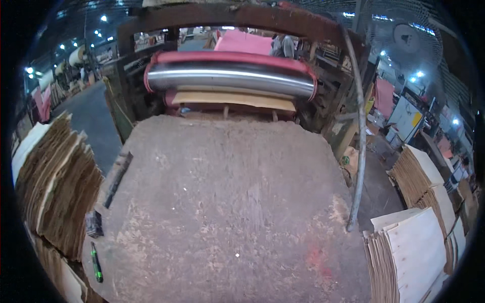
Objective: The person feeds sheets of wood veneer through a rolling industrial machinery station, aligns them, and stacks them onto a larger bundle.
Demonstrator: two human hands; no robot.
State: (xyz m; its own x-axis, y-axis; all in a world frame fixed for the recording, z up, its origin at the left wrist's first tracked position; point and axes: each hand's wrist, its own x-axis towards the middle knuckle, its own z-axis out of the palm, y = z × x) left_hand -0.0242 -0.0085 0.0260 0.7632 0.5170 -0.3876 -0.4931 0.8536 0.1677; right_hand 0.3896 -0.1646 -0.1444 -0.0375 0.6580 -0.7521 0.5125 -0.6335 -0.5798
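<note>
A: Are our fingers apart or together right now?
B: We can't tell, our hands are out of view. We do see a tan sheet [235, 100] just below the shiny metal roller [230, 77], past the far edge of our worn bench [227, 182].
A: Anything closer to us?
B: Yep, a green-and-black tool [96, 262] lies near the bench's left edge, and we've got a brown-edged stack [58, 187] left, a pale-topped stack [417, 255] right.
</note>
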